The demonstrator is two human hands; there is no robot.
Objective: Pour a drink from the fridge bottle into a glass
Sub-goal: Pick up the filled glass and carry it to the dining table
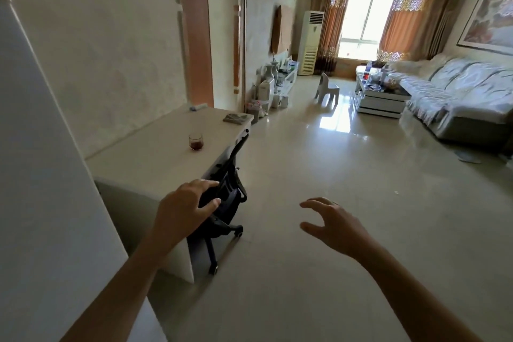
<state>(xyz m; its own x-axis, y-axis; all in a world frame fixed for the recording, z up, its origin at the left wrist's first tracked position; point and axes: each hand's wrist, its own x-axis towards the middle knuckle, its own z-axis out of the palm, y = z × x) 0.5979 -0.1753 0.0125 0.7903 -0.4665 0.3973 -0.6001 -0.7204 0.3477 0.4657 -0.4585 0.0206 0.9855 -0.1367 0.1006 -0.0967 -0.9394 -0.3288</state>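
Both hands, left hand (183, 208) and right hand (333, 223), are held empty with fingers spread, while the fragile, part-filled glass (196, 141), best gripped round its wall, is seen far-left on the desk (150, 158).

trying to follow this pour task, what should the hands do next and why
Probably step toward the desk and reach the left hand for the glass. It already holds dark liquid, no bottle is in view, and both the left hand and the right hand are open and empty.
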